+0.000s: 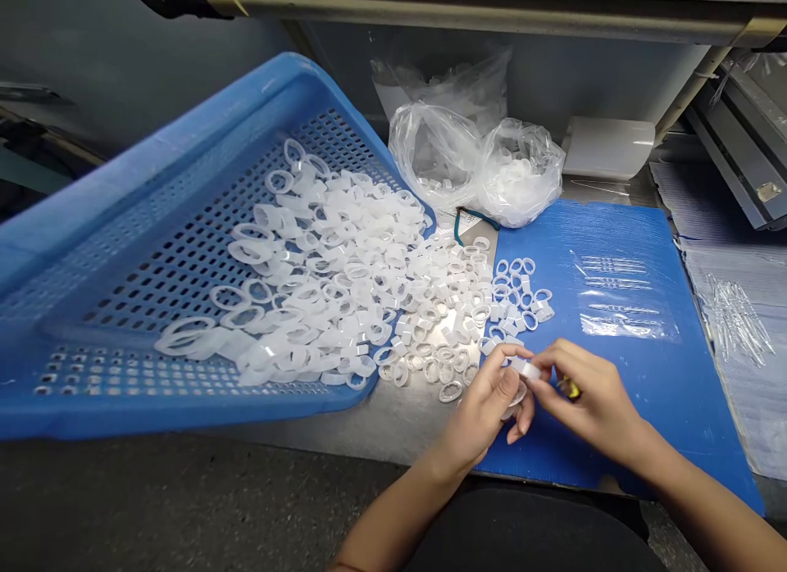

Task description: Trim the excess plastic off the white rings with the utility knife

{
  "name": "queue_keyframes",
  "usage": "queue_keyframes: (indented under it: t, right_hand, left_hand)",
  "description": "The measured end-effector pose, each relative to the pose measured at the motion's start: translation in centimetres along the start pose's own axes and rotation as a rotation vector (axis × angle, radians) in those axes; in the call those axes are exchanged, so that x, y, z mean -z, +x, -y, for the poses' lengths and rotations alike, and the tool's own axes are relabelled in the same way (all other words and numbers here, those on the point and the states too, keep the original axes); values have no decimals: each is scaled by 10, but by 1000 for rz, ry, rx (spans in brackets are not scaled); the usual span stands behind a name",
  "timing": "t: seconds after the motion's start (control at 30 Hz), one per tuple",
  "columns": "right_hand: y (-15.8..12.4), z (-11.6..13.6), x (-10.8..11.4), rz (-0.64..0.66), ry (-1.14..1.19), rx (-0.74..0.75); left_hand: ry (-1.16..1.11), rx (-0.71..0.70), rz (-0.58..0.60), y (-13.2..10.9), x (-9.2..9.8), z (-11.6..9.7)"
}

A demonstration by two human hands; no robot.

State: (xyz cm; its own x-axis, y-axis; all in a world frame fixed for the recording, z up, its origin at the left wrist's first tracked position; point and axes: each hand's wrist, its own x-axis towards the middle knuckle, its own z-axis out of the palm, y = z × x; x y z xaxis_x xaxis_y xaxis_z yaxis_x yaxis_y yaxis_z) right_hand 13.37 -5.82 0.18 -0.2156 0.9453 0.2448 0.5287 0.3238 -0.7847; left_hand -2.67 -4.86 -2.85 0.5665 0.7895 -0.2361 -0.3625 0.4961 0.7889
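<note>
My left hand [485, 404] is closed around translucent white plastic rings, with one ring [515, 398] lower in its fingers. Between the two hands is another white plastic ring [525, 368], whose flat tab faces up. My right hand [587, 392] is closed, its thumb and fingertips at that ring's right side. A small yellow tool [570, 388] shows between the right hand's curled fingers; most of it is hidden, so its kind is unclear. Just beyond the hands, a pile of loose rings [452, 310] spreads over the metal tabletop and onto the blue mat [620, 408].
A tilted blue perforated basket [184, 166] full of larger rings fills the left. Clear plastic bags [522, 174] of white parts stand behind. Flat clear packets [627, 322] lie on the mat, and thin clear pieces [734, 314] lie farther right. A metal bar [461, 15] crosses overhead.
</note>
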Motion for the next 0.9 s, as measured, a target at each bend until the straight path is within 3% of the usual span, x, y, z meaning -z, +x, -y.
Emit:
queue_keyframes:
  t: [0.13, 0.2, 0.3, 0.43, 0.53, 0.6, 0.73, 0.83, 0.9]
  right_hand:
    - [6, 0, 4, 81, 676, -521]
    - [8, -2, 3, 128, 928, -664]
    - [10, -2, -1, 163, 1109, -730]
    - [9, 3, -7, 171, 1134, -727]
    - [8, 4, -6, 171, 959, -679]
    - [9, -1, -1, 144, 723, -600]
    - [15, -28, 14, -23, -113, -397]
    - [22, -51, 20, 114, -684, -424]
    - [27, -61, 16, 190, -768, -440]
  left_hand:
    - [289, -193, -99, -3, 4, -5]
    - [469, -328, -150, -3, 5, -9]
    - [597, -491, -159, -1, 5, -13]
    - [564, -500, -163, 1, 5, -11]
    - [473, -424, -153, 2, 6, -7]
    - [339, -338, -149, 3, 7, -5]
    - [-62, -133, -122, 9, 9, -8]
    - [-300, -4, -96, 14, 11, -12]
    - [-387, 48, -101, 16, 12, -14]
